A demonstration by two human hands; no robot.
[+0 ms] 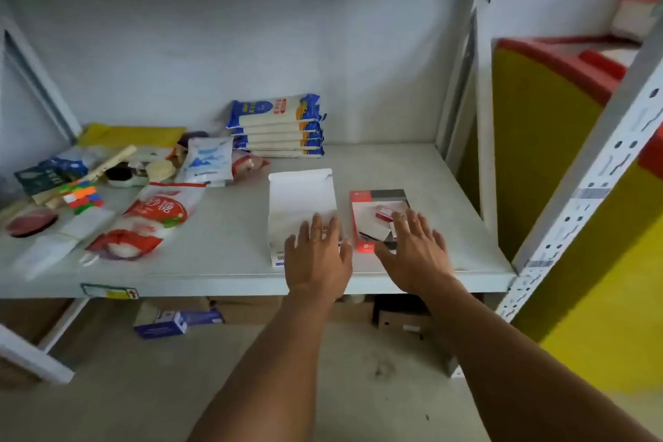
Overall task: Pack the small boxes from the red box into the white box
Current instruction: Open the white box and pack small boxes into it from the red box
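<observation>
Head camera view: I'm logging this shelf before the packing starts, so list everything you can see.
white box: one, white, open, shelf middle
red box: one, red-edged, open, right of the white box
small box: one clear, red, inside the red box
noodle packs: a stack, blue and white, shelf rear
food bags: several, red and white, shelf left
puzzle cube: one, multicoloured, far left
blue carton: one, floor under shelf
left hand: open, over the white box
right hand: open, over the red box
</observation>
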